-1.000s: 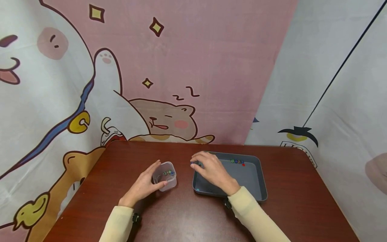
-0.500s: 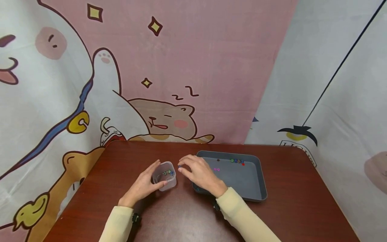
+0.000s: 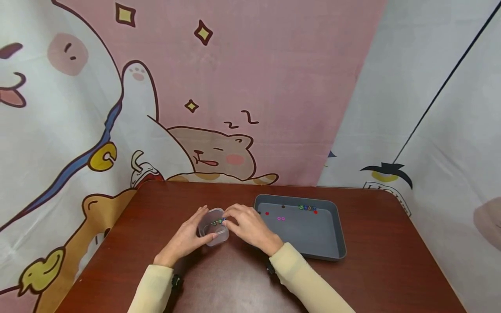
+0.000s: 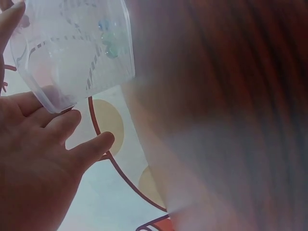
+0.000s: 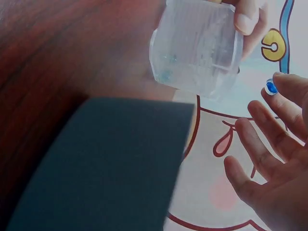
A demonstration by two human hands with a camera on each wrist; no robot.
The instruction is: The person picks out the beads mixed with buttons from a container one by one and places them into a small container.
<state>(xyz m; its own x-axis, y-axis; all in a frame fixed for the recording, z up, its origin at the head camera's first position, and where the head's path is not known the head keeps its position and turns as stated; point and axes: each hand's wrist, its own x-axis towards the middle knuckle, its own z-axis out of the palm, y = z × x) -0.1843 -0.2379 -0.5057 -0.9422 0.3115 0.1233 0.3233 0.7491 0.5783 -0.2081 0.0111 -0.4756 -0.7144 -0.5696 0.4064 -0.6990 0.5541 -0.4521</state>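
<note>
A clear plastic container stands on the table, with several glass marbles in blue and green inside. My left hand holds it from the left, thumb on the near side and fingers on the far side. Over its right rim is my right hand, pinching a blue marble between thumb and forefinger. The other fingers of that hand are spread apart. To the right lies a grey tray, where several marbles sit in a row near the back.
Also in the tray are two pink rings, a red piece, another red piece and a dark piece. All of it stands on a brown wooden table. A printed cloth hangs behind.
My right hand has moved left from over the tray to the container's rim, carrying the blue marble. My left hand and the container have stayed in place.
</note>
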